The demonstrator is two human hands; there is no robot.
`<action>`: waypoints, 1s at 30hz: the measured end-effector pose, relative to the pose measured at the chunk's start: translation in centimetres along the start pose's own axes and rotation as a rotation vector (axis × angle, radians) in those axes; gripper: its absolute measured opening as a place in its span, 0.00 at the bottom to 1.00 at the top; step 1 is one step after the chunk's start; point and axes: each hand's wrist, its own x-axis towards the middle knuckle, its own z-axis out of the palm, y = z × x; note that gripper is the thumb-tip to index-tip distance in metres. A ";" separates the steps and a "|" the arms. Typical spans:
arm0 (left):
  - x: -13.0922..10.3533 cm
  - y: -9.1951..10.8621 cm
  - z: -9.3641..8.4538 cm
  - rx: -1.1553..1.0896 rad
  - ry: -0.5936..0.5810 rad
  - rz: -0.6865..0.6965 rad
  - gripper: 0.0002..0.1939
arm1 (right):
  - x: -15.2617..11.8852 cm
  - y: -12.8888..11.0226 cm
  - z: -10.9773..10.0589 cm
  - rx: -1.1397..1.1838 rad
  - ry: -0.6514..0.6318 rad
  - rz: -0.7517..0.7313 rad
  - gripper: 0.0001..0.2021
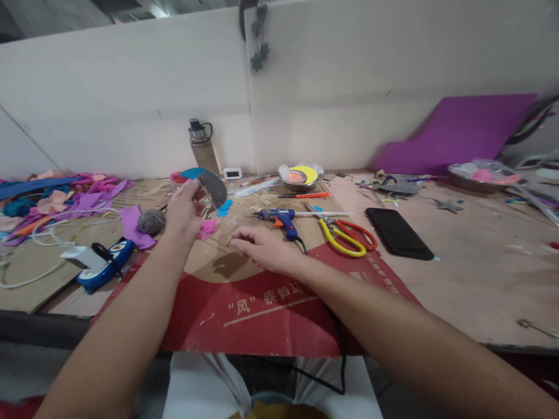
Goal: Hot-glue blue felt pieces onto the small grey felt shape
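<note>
My left hand (188,206) is raised over the left part of the red and brown paper sheet (279,326). It pinches a flat, rounded grey felt-like piece (213,189) with a blue patch along its top. Lower and to the right, my right hand (257,247) hovers over the sheet with fingertips drawn together; whatever is between them is too small to make out. Just beyond it lies a blue glue gun (286,222) with a clear glue stick in its back. Pink scraps (207,228) and blue scraps (224,208) lie between the hands.
Scissors (345,235) with yellow and red handles and a black phone (399,233) lie right. Behind are a cutter (303,195), a bowl (301,185) and a bottle (203,148). Left are grey yarn (151,222), felt scraps (105,198) and a blue power strip (107,267).
</note>
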 end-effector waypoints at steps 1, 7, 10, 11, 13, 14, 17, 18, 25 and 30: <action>0.2 0.3 0.0 -0.050 0.020 -0.052 0.05 | -0.3 -0.2 0.0 0.001 -0.052 0.005 0.09; 1.9 3.0 -1.2 -0.291 0.154 -0.108 0.08 | -1.5 -2.7 -1.6 0.136 -0.185 0.002 0.09; 3.1 4.1 -2.9 -0.373 0.200 -0.008 0.08 | -2.5 -5.0 -3.1 0.240 -0.182 -0.001 0.12; 3.4 4.3 -3.5 -0.398 0.209 0.025 0.08 | -2.8 -5.7 -3.5 0.259 -0.215 0.010 0.13; 3.9 4.5 -4.5 -0.422 0.176 0.068 0.08 | -3.3 -6.7 -4.2 0.217 -0.319 0.020 0.15; 4.0 4.6 -4.8 -0.416 0.179 0.084 0.08 | -3.4 -6.8 -4.5 0.147 -0.375 0.017 0.16; 3.8 4.2 -4.4 -0.359 0.197 0.088 0.08 | -2.9 -5.9 -5.5 -0.210 -0.378 -0.005 0.14; 3.5 4.0 -4.0 -0.329 0.187 0.088 0.08 | -2.5 -5.2 -6.0 -0.342 -0.278 -0.003 0.13; -0.4 1.1 -0.2 -0.116 -0.099 0.098 0.08 | -0.4 0.2 -9.0 -0.968 0.433 0.335 0.19; -3.2 -0.5 1.2 -0.026 -0.233 -0.004 0.10 | 0.2 3.6 -7.4 -0.798 0.383 0.502 0.08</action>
